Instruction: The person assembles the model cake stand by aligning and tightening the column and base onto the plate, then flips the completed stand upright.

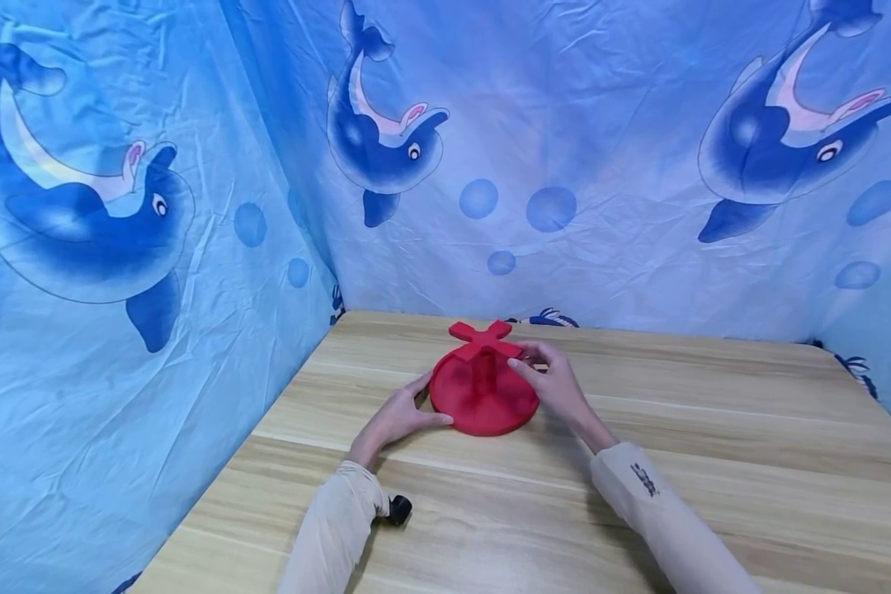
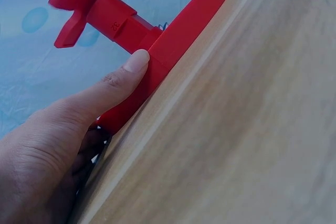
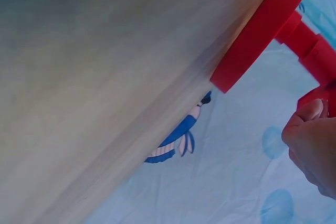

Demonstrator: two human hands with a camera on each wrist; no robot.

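A red round base (image 1: 453,403) with a raised rim lies flat on the wooden table. From its middle rises a red post (image 2: 113,19), stepped in width and marked with small digits. On top of the post sits a red cross-shaped handle (image 1: 483,340) with stubby arms. My left hand (image 1: 397,417) holds the base at its left side, thumb (image 2: 137,62) against the rim and the other fingers round the far side, partly hidden. With thumb and fingers, my right hand (image 1: 553,384) pinches the right arm of the cross handle, above the base.
The wooden table (image 1: 713,404) reaches back to a blue curtain (image 1: 609,272) printed with dolphins and bubbles, which also hangs along the left and right. A small black device (image 1: 398,510) is fastened at my left wrist, by the light sleeve.
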